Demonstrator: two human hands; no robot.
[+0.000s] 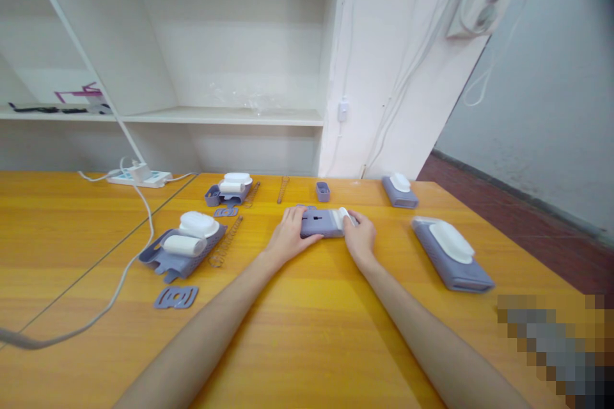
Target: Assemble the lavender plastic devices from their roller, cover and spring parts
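Near the middle of the far edge of the table (297,339), a grey-purple box (320,225) lies between the two hands. Its long axis runs from left to right, almost parallel to that edge, and the end with the white part (347,215) points to the right edge. The left hand (289,233) is half open around the left end, with thumb on the near side and fingers on the far side. The right hand (361,238) is more closed, its fingers curled about the white part.

The left end of the box is covered by the fingers, and how exactly the right fingertips grip is hard to see. Behind the box a flat plate (306,207) shows only partly. Both forearms are cut off below. At the lower right, a patch (551,345) is pixelated, so its content cannot be told. Any writing on the power strip (156,179) is too small to read.
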